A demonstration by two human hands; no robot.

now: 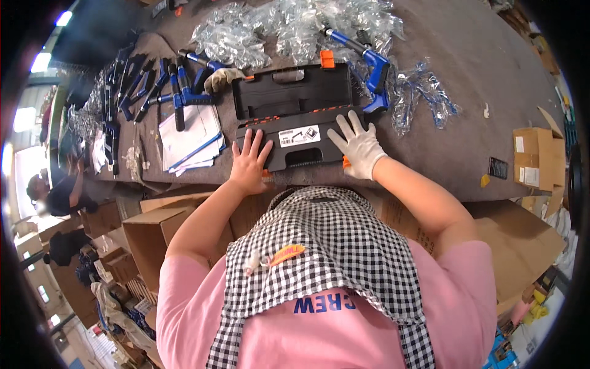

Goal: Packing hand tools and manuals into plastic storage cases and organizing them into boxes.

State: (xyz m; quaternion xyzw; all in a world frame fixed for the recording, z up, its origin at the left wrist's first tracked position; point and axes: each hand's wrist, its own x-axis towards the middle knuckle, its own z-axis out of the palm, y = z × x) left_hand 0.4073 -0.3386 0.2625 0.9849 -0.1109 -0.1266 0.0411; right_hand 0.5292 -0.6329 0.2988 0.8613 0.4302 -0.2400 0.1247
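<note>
In front of me lies a black plastic case [289, 152] with orange latches and a white label on its near part. Its other black, hollow half [270, 97] stands open behind. My bare left hand [249, 165] rests with spread fingers on the case's left end. My right hand [359, 147], in a pale glove, lies flat with fingers apart on the right end. Neither hand grips anything. Just past the case's right side is a blue and black pistol-shaped tool [376, 71]. A loose work glove [222, 80] sits by the far left corner.
Several more blue and black tools [178, 98] are at the left, beside papers [192, 136]. Clear plastic bags [295, 31] pile up at the back, and a bagged blue tool [430, 98] is at the right. Cardboard boxes [534, 157] stand around the table; another person [64, 190] is far left.
</note>
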